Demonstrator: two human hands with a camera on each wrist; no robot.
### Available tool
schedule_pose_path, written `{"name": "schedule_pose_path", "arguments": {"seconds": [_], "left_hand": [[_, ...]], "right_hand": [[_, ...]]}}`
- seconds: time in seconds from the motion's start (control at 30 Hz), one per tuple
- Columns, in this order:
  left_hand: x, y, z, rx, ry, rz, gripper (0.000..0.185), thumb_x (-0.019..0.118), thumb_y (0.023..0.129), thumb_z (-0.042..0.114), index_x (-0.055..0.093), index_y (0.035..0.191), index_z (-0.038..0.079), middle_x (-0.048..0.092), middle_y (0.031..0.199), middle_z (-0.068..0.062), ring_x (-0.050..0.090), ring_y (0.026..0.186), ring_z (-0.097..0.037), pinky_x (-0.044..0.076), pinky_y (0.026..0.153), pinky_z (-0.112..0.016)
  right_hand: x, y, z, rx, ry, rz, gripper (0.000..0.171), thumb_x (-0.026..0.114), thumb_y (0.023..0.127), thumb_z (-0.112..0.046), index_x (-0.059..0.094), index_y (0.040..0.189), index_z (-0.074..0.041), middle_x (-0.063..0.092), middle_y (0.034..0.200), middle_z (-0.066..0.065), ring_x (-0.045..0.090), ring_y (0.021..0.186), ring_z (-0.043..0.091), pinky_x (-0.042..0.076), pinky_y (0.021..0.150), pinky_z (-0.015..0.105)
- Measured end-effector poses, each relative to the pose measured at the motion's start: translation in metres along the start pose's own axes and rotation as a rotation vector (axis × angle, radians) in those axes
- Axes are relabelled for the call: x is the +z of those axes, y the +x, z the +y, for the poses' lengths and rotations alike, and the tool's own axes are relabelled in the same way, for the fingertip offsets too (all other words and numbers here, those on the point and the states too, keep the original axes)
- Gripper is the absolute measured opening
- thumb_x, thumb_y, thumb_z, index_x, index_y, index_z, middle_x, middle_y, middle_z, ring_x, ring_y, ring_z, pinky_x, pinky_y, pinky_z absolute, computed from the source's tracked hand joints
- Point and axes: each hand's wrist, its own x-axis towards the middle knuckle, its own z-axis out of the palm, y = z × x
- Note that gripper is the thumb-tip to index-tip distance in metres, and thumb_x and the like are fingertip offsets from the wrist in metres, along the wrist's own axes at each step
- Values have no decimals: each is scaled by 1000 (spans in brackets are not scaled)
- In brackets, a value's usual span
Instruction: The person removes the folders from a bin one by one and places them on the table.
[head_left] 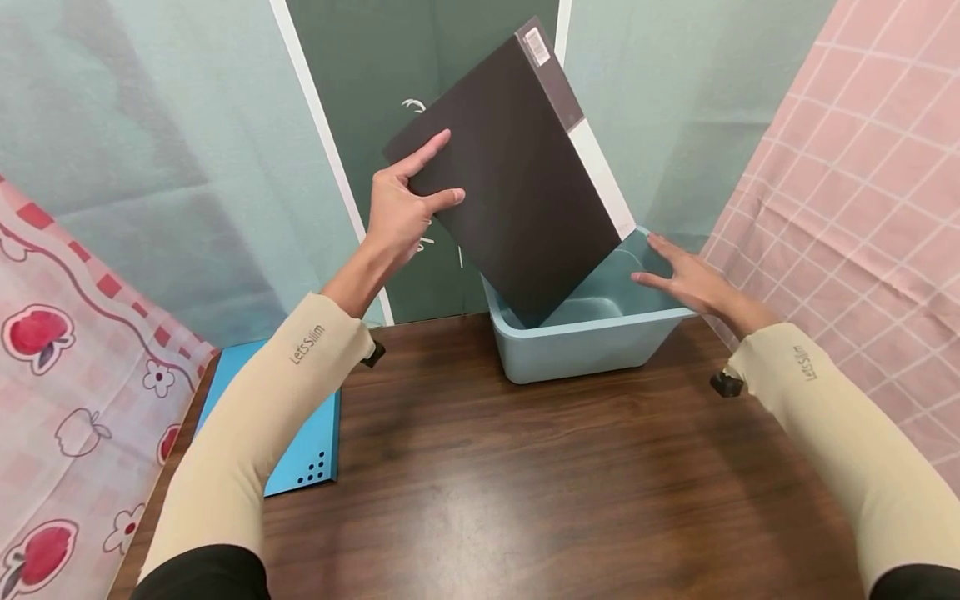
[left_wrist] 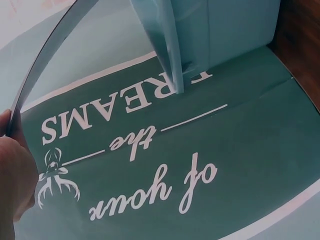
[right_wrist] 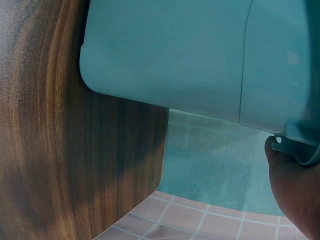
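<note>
My left hand [head_left: 401, 212] pinches a dark folder [head_left: 517, 175] by its left edge, thumb and index finger spread on its cover. Tilted, the folder shows a white label strip along its spine, and its lowest corner dips into a blue plastic bin [head_left: 577, 350]. In the left wrist view the folder [left_wrist: 47, 52] appears edge-on beside the hand. At the bin's right side my right hand [head_left: 693, 283] holds the rim, with the thumb over the inside. The right wrist view shows part of this hand [right_wrist: 297, 192] against the rim; some fingers are hidden.
A bright blue flat board or folder [head_left: 303, 446] with small holes lies at the left of the wooden table [head_left: 487, 483], partly under my left arm. Behind stands a green lettered cloth [left_wrist: 165, 150]. Pink checked cloth [head_left: 862, 183] hangs at the right, fruit-patterned cloth [head_left: 67, 417] at the left.
</note>
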Motion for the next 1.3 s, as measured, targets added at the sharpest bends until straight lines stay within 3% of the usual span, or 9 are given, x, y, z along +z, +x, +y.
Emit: {"name": "schedule_pose_path", "arguments": {"seconds": [0.33,0.63,1.0,1.3], "left_hand": [[-16,-5,13,14,-158,44,73,78,77,-26,68,142,7,65,147,-5,62,134,-19,53,109,-35],[-32,-11,29,16,-322,79,76,69,77,-35,66,143,2,61,149,-10,62,132,-28,59,98,-34],[-58,-29,57,-12,-369,85,77,67,78,-36,65,144,3,55,155,-11,59,135,-32,62,93,-33],[-93,-55,84,-45,-430,96,79,68,75,-37,64,145,1,51,159,-11,51,143,-32,61,92,-37]], "right_hand": [[1,0,-1,-4,-5,3,97,56,104,-60,10,170,-6,7,176,21,10,160,49,13,124,71],[0,-1,1,-8,-12,14,96,56,104,-60,11,170,-6,9,176,21,12,159,50,13,124,72],[1,-5,0,8,-10,12,97,56,104,-60,11,170,-7,8,176,21,10,160,50,11,124,72],[0,-7,-5,4,4,-11,95,54,105,-61,8,171,-9,5,177,20,9,160,50,10,124,73]]}}
